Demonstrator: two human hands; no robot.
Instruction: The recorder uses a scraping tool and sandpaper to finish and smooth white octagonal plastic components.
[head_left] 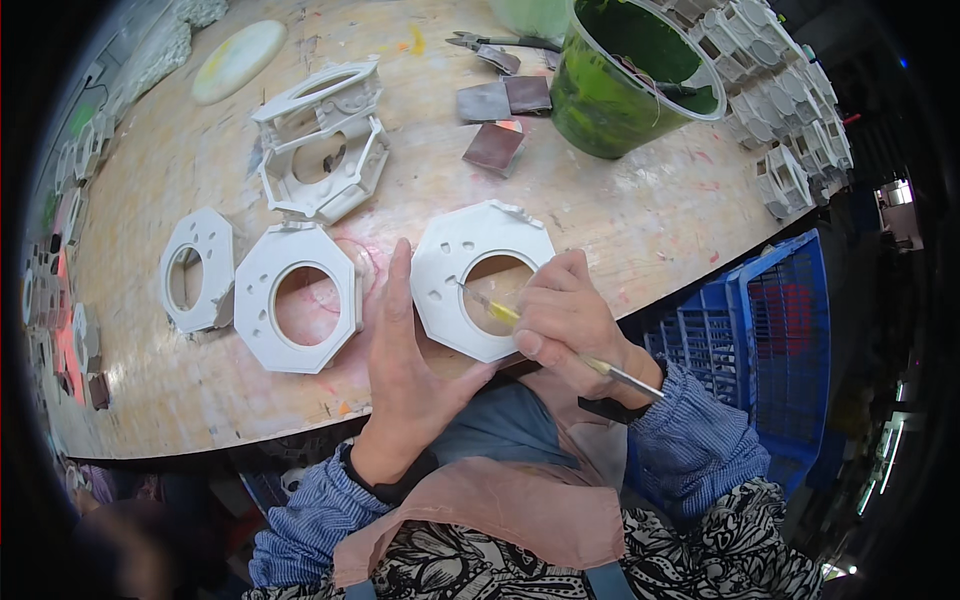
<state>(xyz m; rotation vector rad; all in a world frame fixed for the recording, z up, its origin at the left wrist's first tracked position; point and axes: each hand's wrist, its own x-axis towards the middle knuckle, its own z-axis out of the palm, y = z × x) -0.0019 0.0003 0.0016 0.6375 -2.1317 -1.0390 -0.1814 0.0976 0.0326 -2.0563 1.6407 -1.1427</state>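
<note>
The left hand (402, 372), wide open, probably steadies the white frame (447, 308) by the desk's (220, 405) near edge; the right hand (572, 322) grips a thin tool (503, 313).

Table (425, 130): open lane between tall frame (300, 203) and sandpaper (493, 147)
Near side: left hand (402, 352), white ring (485, 232) block
Right: green bucket (592, 110) blocks
</note>
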